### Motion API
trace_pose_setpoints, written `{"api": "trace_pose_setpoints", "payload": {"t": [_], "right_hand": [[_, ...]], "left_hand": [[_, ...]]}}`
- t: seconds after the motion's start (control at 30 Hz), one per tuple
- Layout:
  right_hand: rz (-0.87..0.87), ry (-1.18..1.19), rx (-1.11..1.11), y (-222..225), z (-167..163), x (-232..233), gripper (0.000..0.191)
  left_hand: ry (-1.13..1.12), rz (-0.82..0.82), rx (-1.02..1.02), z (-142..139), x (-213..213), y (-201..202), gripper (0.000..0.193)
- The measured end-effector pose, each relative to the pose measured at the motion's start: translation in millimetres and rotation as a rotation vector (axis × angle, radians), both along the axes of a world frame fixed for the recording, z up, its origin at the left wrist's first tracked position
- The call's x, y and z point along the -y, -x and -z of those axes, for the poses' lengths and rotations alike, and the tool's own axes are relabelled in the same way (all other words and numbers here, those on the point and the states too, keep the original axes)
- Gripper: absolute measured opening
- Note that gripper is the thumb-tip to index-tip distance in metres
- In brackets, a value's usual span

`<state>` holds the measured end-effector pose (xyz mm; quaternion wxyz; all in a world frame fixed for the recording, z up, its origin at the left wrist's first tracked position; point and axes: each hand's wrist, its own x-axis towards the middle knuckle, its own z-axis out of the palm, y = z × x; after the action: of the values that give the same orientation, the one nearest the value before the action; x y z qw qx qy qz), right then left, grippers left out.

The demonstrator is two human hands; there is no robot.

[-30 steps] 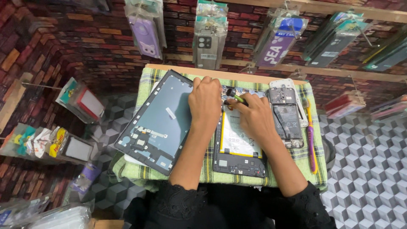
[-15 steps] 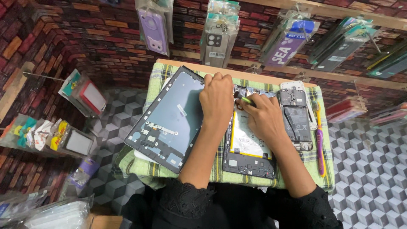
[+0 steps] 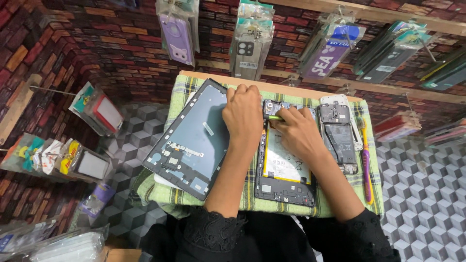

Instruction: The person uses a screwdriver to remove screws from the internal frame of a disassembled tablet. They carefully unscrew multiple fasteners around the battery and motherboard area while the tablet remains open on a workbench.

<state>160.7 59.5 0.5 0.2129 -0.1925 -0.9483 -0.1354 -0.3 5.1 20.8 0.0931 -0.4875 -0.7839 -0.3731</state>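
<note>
An opened tablet body (image 3: 284, 182) with a white battery lies on a green checked cloth (image 3: 167, 191). My right hand (image 3: 298, 133) grips a small yellow-green tool (image 3: 274, 117) at the tablet's top edge. My left hand (image 3: 242, 114) rests flat on the tablet's upper left corner, fingers bent. A detached dark tablet screen frame (image 3: 191, 140) leans tilted at the left of the cloth.
An opened smartphone (image 3: 340, 138) lies right of the tablet, with a purple and yellow toothbrush (image 3: 365, 165) beside it. Packaged phone cases (image 3: 250, 46) hang on the brick-pattern wall above. More packets (image 3: 94, 109) hang at the left.
The view has shifted, so the table sits further right and lower. Both hands remain at the tablet's top edge, the right one still on the tool.
</note>
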Motion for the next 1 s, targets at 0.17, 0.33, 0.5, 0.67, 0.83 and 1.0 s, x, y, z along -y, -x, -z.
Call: {"api": "trace_pose_setpoints", "payload": {"t": [0.17, 0.33, 0.5, 0.67, 0.83, 1.0], "right_hand": [[0.045, 0.093, -0.199, -7.5, 6.2, 5.4, 0.040], [0.083, 0.114, -0.211, -7.3, 6.3, 4.0, 0.044], [0.058, 0.100, -0.196, -6.2, 5.3, 4.0, 0.047], [0.071, 0.127, -0.174, -7.7, 6.8, 2.3, 0.045], [0.076, 0.111, -0.166, -7.2, 6.5, 1.3, 0.037], [0.099, 0.039, -0.079, -6.1, 0.0, 7.1, 0.033]], "left_hand": [[-0.020, 0.008, 0.015, -0.2, -1.9, -2.5, 0.012], [-0.010, 0.013, 0.035, -1.3, -2.9, -2.7, 0.012], [-0.025, 0.025, 0.027, -3.0, -1.3, -3.3, 0.014], [-0.018, 0.044, 0.047, -5.4, 0.2, -3.8, 0.014], [-0.045, 0.055, 0.034, -7.6, 3.1, -4.4, 0.014], [-0.048, 0.043, 0.025, -6.6, 1.4, -5.3, 0.014]]}}
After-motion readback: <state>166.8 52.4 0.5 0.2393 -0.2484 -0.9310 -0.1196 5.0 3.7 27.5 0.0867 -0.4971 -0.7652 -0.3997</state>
